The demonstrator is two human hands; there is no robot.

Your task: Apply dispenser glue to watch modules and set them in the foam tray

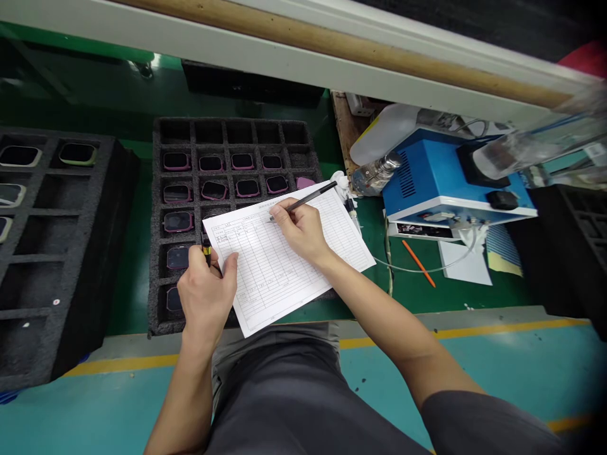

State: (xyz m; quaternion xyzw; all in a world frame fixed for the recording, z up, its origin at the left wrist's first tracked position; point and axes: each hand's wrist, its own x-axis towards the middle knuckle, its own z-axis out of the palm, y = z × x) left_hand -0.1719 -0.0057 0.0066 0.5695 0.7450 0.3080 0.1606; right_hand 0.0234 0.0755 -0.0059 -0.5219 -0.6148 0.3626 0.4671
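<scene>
A white printed form with a table grid (279, 272) lies tilted over a black foam tray (313, 163) that holds several pink-rimmed watch-like devices in its compartments. My right hand (303, 230) rests on the form, its fingers pinched round a black pen (315, 194) whose tip touches the upper part of the page. At the form's left edge is my left hand (206, 287), its fingers curled round a dark object with a yellow band (207, 253). Most of that object is hidden by the fingers.
On the left stands a second foam tray (102, 196) with a few devices. At the right are a blue machine (422, 177), a white bottle (384, 133), a glass jar (374, 175), an orange stick (418, 262) and a thin tube. A white beam (294, 47) crosses the top.
</scene>
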